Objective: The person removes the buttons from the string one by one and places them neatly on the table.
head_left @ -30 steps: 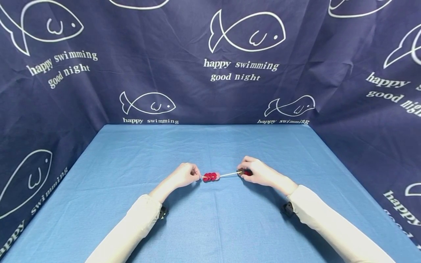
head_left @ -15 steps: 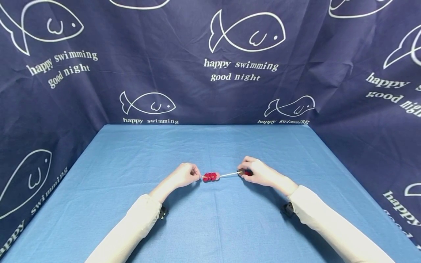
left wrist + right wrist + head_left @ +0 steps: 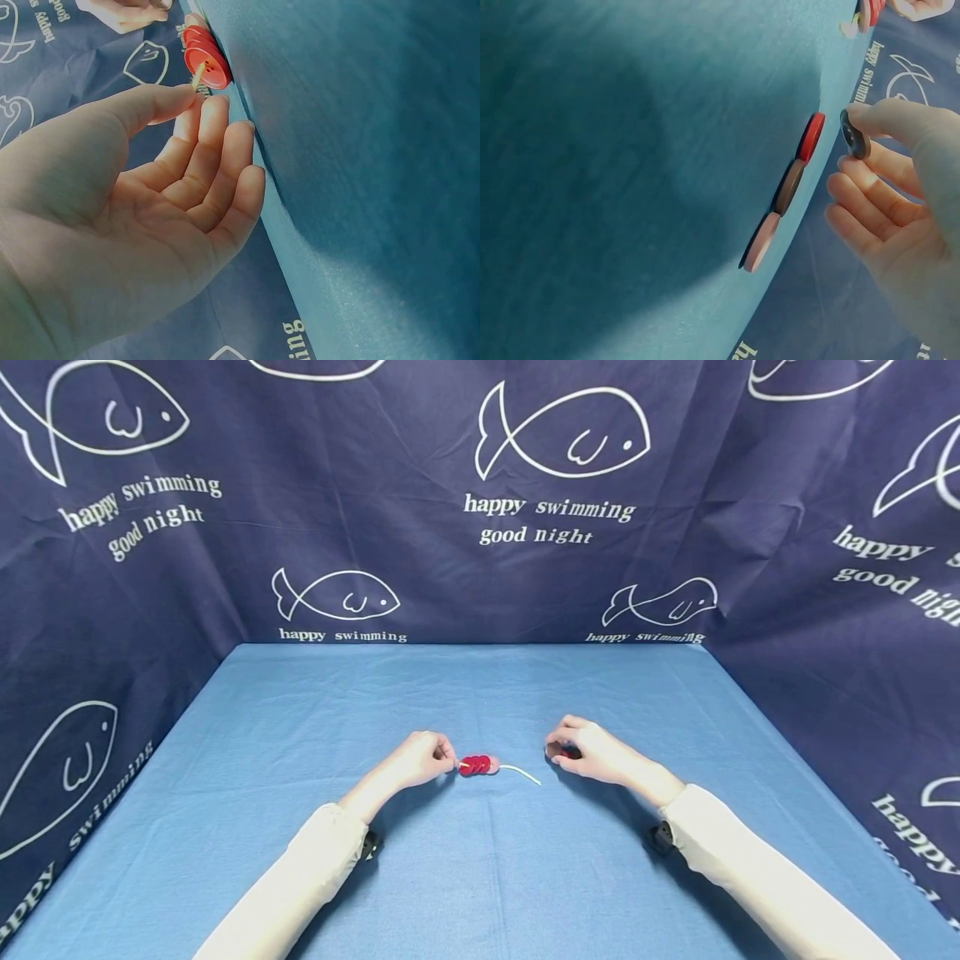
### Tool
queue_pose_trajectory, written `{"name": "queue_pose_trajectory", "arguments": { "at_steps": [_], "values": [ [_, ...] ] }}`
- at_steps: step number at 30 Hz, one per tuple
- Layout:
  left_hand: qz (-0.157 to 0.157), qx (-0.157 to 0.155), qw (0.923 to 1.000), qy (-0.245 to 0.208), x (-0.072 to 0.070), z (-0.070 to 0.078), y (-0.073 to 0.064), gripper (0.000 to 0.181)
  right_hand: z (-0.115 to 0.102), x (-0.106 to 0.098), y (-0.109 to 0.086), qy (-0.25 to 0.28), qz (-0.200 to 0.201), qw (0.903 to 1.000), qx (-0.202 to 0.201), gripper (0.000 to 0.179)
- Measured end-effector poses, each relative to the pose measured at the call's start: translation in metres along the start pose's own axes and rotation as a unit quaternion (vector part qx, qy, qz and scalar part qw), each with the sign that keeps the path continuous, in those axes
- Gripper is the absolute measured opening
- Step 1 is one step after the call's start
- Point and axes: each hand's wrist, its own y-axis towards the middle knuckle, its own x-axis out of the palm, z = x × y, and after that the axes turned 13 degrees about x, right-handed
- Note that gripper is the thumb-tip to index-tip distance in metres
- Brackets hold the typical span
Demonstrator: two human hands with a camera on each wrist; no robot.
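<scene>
My left hand (image 3: 426,758) pinches one end of a thin pale cord (image 3: 519,768) between thumb and fingertip. Several red buttons (image 3: 473,766) and a pinkish button (image 3: 493,765) are strung on it, close beside those fingertips. Beyond them the cord's other end curves loosely to the right, apart from my right hand. Between thumb and index finger, my right hand (image 3: 596,754) holds a dark brown button (image 3: 856,136). In the right wrist view, a red button (image 3: 811,138), a brown button (image 3: 789,188) and a pink button (image 3: 762,242) lie in a row on the cloth below it.
A blue cloth (image 3: 480,877) covers the table. Dark blue curtains (image 3: 435,468) with white fish prints stand behind and at both sides. A small black device sits at each wrist by the pale sleeves.
The cord stretched straight to the button in my right hand; now its right end has come away and droops on the near side. My right hand has shifted slightly right, still holding a button.
</scene>
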Motion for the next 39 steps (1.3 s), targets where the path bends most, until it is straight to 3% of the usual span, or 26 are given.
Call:
{"name": "queue_pose_trajectory", "arguments": {
  "at_steps": [30, 39],
  "values": [
    [0.005, 0.000, 1.0000, 0.002, -0.001, 0.003, -0.001, 0.007, 0.010, -0.002, -0.008, -0.016, 0.048, 0.9987, 0.002, 0.020],
    [-0.001, 0.002, 1.0000, 0.006, 0.000, 0.001, -0.001, 0.007, 0.014, -0.003, -0.008, -0.013, 0.030, 0.9992, 0.021, 0.021]
  ]
}}
